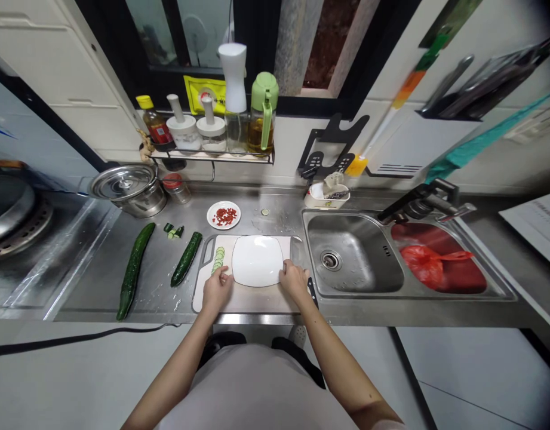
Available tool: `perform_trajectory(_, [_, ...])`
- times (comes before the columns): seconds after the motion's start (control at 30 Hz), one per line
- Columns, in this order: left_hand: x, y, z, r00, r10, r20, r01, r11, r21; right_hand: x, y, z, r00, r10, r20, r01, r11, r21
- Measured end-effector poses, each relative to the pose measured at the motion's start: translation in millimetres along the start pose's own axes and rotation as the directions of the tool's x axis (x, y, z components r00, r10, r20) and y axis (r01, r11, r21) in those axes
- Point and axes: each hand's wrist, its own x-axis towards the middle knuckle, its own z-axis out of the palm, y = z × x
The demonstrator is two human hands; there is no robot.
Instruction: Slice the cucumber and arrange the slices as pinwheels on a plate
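Observation:
A white rectangular plate (257, 261) with rounded corners rests on the cutting board (248, 303). My right hand (294, 280) is closed on the plate's right edge. At the plate's left side, my left hand (217, 291) has bent fingers around the lower end of a row of cucumber slices (218, 257), its thumb close to the plate's rim. The hand covers part of that row. A knife handle (312, 292) sticks out by my right wrist; its blade is hidden. Left of the board lie a cut cucumber (186, 258) and a longer whole cucumber (135, 272).
Cucumber chunks (173, 231) and a small plate of chopped red pieces (224, 215) lie behind. A lidded pot (129, 188) stands back left, under a seasoning shelf (212, 156). To the right are a sink (355, 254) and a red bag (424, 266) in the second basin.

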Motion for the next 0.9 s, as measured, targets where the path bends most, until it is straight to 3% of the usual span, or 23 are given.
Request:
perform_trajectory(0.2, [-5.6, -17.4, -21.6, 0.996, -0.022, -0.090, 0.024, 0.999, 0.024, 12.7, 7.0, -7.8, 0.995, -0.035, -0.093, 0.040, 0.998, 0.052])
perform_trajectory(0.33, [-13.3, -24.1, -25.2, 0.994, -0.037, -0.104, 0.037, 0.999, -0.001, 54.0, -0.4, -21.6, 0.973, -0.097, -0.208, 0.108, 0.993, 0.040])
perform_trajectory(0.43, [-19.1, -25.0, -24.2, 0.993, -0.041, -0.113, 0.038, 0.999, -0.026, 97.6, -20.3, -34.2, 0.951, -0.180, -0.253, 0.181, 0.983, -0.019])
perform_trajectory(0.67, [-23.1, -22.3, -22.6, 0.987, -0.060, -0.147, 0.046, 0.994, -0.097, 182.7, -73.7, -45.9, 0.947, -0.304, -0.105, 0.284, 0.944, -0.169])
perform_trajectory(0.9, [-23.7, -16.1, -29.5, 0.981, -0.065, -0.185, 0.041, 0.990, -0.135, 217.2, -92.0, -41.9, 0.946, -0.319, -0.048, 0.306, 0.934, -0.183])
